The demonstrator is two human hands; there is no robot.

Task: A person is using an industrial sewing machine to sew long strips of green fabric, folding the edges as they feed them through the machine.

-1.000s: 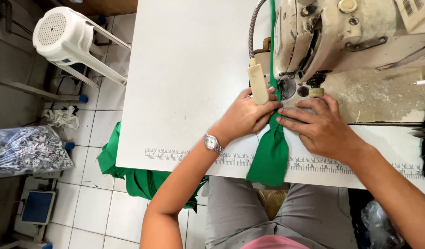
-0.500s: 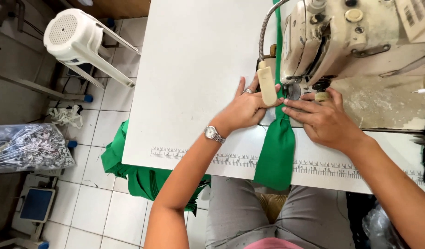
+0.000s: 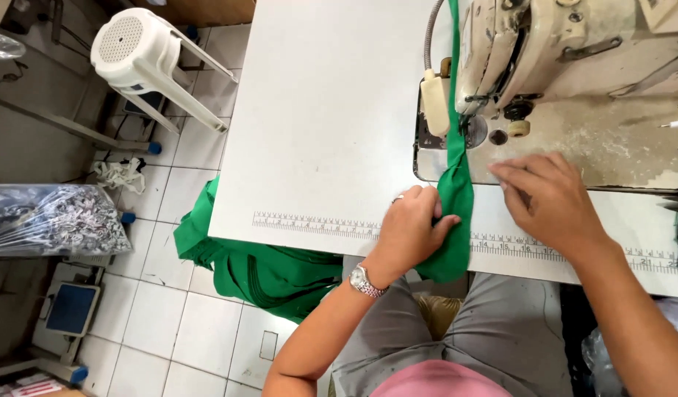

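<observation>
Green fabric strip (image 3: 455, 191) runs from under the sewing machine (image 3: 544, 51) head, down across the table (image 3: 331, 132) edge and hangs off toward the lap. More green cloth (image 3: 265, 268) is heaped below the table, left of the left wrist.

Left hand (image 3: 412, 231): closed on the strip, fingers curled over its left edge just where it crosses the printed ruler (image 3: 309, 223) at the table edge. Wristwatch (image 3: 362, 281) on that wrist. Thumb side looks tucked under the fabric, but the fold hides it, so the grip could be a pinch or a press.

Right hand (image 3: 552, 202): flat and spread, palm down on the machine bed, just right of the strip. Holding nothing. Fingertips point toward the needle area; not touching the fabric as far as I can tell.

Handling judgement: light, soft woven cloth, no stiffness, drapes and bunches freely. Folded lengthwise, so layers can slip against each other. Not fragile, not slick. It will skew if pulled from one edge only.

Best hold: pinch both layers near the left hand's current spot, close to the table edge, with the other hand flat on the strip nearer the needle to keep it square.

White plastic stool (image 3: 137, 55) stands far left of the left hand, on the floor.
</observation>
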